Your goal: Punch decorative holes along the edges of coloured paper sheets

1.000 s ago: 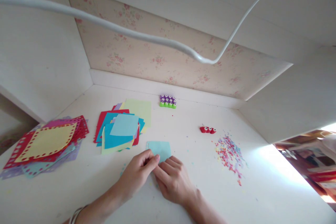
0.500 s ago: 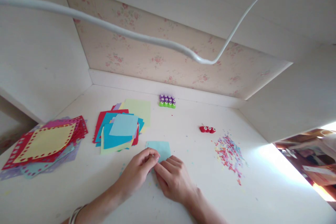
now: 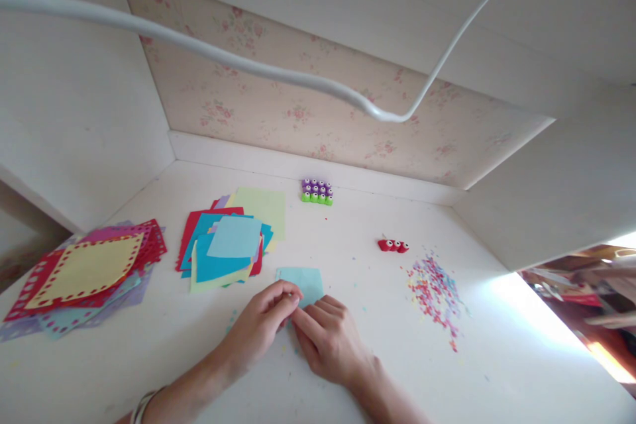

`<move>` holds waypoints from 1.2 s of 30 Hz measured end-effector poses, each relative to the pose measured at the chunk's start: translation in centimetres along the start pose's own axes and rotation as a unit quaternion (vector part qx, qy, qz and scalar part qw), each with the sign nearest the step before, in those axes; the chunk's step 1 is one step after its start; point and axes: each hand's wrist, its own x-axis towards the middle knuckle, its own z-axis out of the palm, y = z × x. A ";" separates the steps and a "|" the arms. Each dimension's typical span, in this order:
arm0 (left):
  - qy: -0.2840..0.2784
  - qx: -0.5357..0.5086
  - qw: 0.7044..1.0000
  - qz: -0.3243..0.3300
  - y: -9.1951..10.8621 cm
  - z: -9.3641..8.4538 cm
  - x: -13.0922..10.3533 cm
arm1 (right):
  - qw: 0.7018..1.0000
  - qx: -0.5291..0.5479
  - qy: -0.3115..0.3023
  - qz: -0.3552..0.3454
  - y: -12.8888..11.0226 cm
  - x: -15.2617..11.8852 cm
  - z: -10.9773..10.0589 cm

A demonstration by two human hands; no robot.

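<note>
A light blue sheet of paper [image 3: 305, 280] lies on the white table, its near edge covered by my hands. My left hand [image 3: 271, 311] is closed, thumb and forefinger pinched together at the paper's lower left edge. Against its fingertips rests my right hand [image 3: 325, 338], fingers curled and forefinger reaching toward the left thumb. Whatever sits between the two hands is hidden. Beyond the paper on the left is a pile of plain coloured sheets [image 3: 226, 268]. Farther left lies a stack of sheets with punched borders [image 3: 94, 265].
Small red craft punches [image 3: 393, 246] stand in a row at the right. Purple and green ones [image 3: 317, 191] are lined up near the back wall. Paper confetti [image 3: 433, 288] is heaped on the right. A white cable [image 3: 318, 84] hangs across the upper view.
My hands and the paper stay almost exactly in place. At the far right edge, the blurred background beyond the table has changed.
</note>
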 end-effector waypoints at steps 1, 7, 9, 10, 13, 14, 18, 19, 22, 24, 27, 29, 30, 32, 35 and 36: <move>-0.001 -0.006 1.000 -0.002 0.0 0.0 0.0 | 1.000 0.001 0.000 0.001 0.0 0.0 0.0; 0.000 -0.029 1.000 -0.012 -0.1 0.0 -0.2 | 1.000 0.005 0.004 -0.002 -0.1 0.0 -0.2; 0.001 -0.031 0.999 -0.007 -0.1 -0.1 -0.2 | 1.000 0.005 0.006 -0.003 -0.1 0.1 -0.3; 0.000 -0.031 1.000 -0.005 -0.1 -0.1 -0.2 | 1.000 0.005 0.007 -0.003 -0.1 0.1 -0.2; -0.007 -0.028 1.000 0.003 0.0 -0.2 -0.1 | 1.000 0.004 0.010 -0.002 0.0 0.0 -0.2; -0.011 -0.026 1.000 0.007 0.0 -0.2 -0.1 | 1.000 0.004 0.009 -0.003 0.0 0.0 -0.1; -0.008 -0.034 0.999 0.003 0.1 -0.1 -0.2 | 1.000 0.004 0.000 -0.001 0.0 0.0 -0.2; -0.003 -0.040 0.999 -0.004 0.1 -0.1 -0.3 | 1.000 0.005 -0.002 0.000 0.0 0.1 -0.2; 0.013 -0.048 0.999 -0.017 0.0 0.0 -0.4 | 1.000 0.010 -0.001 0.000 -0.1 0.1 -0.4; 0.019 -0.048 0.999 -0.017 0.0 0.0 -0.4 | 1.000 0.011 -0.003 0.000 -0.1 0.1 -0.5; 0.015 -0.049 0.999 -0.007 0.1 0.0 -0.3 | 1.000 0.008 -0.009 0.000 -0.1 0.1 -0.5; 0.012 -0.047 0.999 0.003 0.2 0.0 -0.3 | 1.000 0.006 -0.008 0.000 0.0 0.0 -0.4; 0.013 -0.041 0.999 0.009 0.2 0.0 -0.3 | 1.000 0.006 -0.006 0.001 0.0 -0.1 -0.3; 0.021 -0.020 0.999 0.024 0.3 0.0 -0.3 | 1.000 0.006 -0.002 0.001 0.0 -0.1 -0.2; 0.034 0.010 0.998 0.048 0.2 -0.1 -0.3 | 1.000 0.006 -0.002 0.000 0.0 -0.1 -0.2; 0.036 0.015 0.998 0.052 0.1 -0.1 -0.3 | 1.000 0.007 -0.001 0.001 -0.1 -0.1 -0.2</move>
